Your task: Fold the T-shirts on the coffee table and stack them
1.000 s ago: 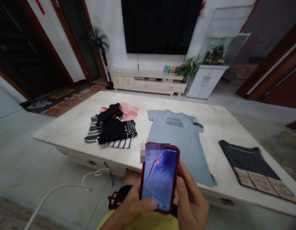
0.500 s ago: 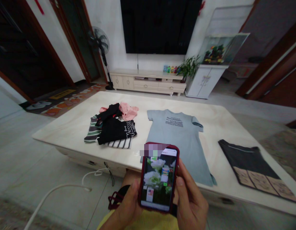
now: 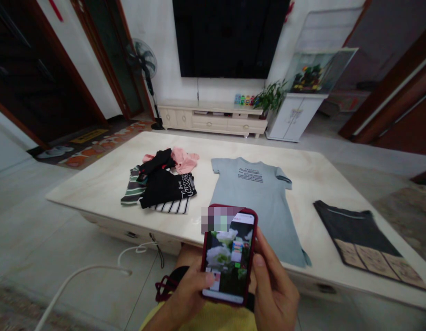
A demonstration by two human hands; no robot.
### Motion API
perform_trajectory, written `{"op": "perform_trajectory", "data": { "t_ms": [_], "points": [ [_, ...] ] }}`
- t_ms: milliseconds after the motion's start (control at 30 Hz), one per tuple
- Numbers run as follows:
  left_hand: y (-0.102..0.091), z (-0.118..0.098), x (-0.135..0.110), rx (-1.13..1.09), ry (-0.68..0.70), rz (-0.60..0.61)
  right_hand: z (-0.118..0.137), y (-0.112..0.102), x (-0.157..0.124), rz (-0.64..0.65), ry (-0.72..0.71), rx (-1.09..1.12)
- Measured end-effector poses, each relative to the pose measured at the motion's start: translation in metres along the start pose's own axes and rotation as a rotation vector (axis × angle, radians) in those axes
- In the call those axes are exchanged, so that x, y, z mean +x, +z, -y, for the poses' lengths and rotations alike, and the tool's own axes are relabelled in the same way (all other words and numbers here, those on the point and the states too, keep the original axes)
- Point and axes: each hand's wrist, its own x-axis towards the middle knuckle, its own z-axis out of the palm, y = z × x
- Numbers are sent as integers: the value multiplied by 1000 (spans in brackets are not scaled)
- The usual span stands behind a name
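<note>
In front of the marble table (image 3: 106,184), both hands gripped a red-cased smartphone (image 3: 228,255) upright: left hand (image 3: 188,294) clasping the left edge with thumb on the screen, right hand (image 3: 273,287) wrapped round the right edge. Judged rigid, light, fragile (glass front); best held by the case sides.

On the surface (image 3: 106,181), a heap of clothes (image 3: 161,181) lies left, a spread shirt (image 3: 259,202) in the middle, a folded shirt (image 3: 363,241) right. The phone (image 3: 228,257) sits before the spread shirt, between left hand (image 3: 185,299) and right hand (image 3: 273,289).
</note>
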Motion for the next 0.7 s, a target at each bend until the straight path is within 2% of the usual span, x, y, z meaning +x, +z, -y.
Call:
{"op": "perform_trajectory", "data": {
  "t_ms": [167,433,700],
  "points": [
    [-8,7,-1,97,-50,-159,-1,0,-1,-2,5,-2],
    [-1,-2,0,33,-5,23,0,0,0,-8,7,-22],
    [4,-4,0,20,-4,31,3,0,0,-7,-12,-22]
  ]
}}
